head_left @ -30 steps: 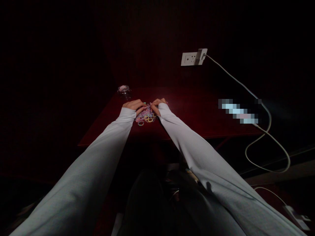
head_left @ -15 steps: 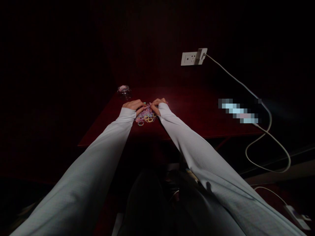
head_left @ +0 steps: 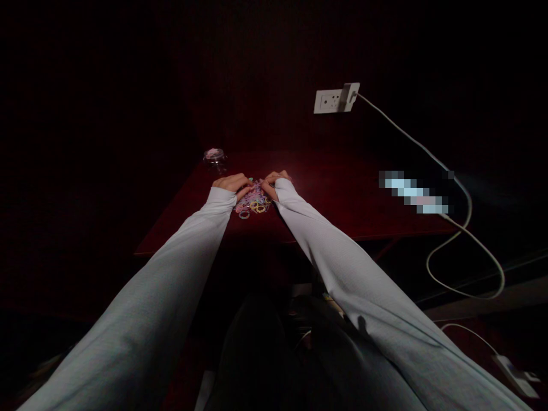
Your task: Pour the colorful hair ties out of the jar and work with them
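A small heap of coloured elastic rings (head_left: 254, 205) lies on a dark red table (head_left: 334, 200). My left hand (head_left: 233, 183) rests at the heap's left side, its fingers curled in toward the rings. At the right side my right hand (head_left: 272, 181) has its fingers bent and pinched together over the heap. Both hands touch the rings, and what each pinches is too small to make out. Long pale sleeves cover both arms to the wrists.
A small clear jar (head_left: 215, 159) stands at the table's far left corner. A white wall socket (head_left: 329, 101) holds a charger (head_left: 350, 95), whose cable (head_left: 466, 228) loops down at the right. A blurred-out lit object (head_left: 414, 193) lies on the table's right side.
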Action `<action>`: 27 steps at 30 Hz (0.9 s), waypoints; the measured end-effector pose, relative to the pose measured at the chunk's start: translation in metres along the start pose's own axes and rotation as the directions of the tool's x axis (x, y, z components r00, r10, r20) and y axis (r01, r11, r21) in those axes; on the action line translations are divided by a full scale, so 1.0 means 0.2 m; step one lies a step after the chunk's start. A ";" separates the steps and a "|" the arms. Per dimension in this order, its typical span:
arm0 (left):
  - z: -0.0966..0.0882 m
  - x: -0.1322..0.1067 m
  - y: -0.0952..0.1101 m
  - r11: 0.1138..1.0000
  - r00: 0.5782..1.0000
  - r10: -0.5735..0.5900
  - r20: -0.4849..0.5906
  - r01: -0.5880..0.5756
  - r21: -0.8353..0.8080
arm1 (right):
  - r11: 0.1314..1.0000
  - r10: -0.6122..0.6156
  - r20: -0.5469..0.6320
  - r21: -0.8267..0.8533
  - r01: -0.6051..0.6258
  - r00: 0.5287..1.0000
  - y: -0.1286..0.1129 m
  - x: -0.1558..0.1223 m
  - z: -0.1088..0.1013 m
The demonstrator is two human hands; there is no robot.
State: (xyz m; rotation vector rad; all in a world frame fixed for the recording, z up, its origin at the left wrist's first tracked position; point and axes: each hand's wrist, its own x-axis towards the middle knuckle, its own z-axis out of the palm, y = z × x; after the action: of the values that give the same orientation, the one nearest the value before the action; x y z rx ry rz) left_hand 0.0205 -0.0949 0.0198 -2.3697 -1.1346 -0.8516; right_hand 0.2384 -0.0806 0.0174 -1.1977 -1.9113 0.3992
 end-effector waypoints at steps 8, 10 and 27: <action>0.00 0.00 0.00 1.000 1.000 0.018 0.007 -0.018 0.016 | 0.999 0.018 0.004 -0.041 -0.018 1.000 0.00 0.01 0.01; 0.00 0.00 0.00 1.000 1.000 0.014 0.019 -0.014 0.016 | 0.999 0.017 0.000 -0.041 -0.017 1.000 0.00 0.01 0.01; -0.01 0.00 0.01 0.998 0.999 0.030 0.017 -0.031 0.051 | 0.998 0.031 0.046 -0.047 -0.029 0.998 -0.06 -0.03 -0.05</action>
State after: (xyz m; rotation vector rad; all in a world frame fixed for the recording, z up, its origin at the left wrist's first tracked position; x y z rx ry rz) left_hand 0.0223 -0.0964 0.0212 -2.3508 -1.1103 -0.7847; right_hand 0.2403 -0.0924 0.0279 -1.2587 -1.9538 0.4042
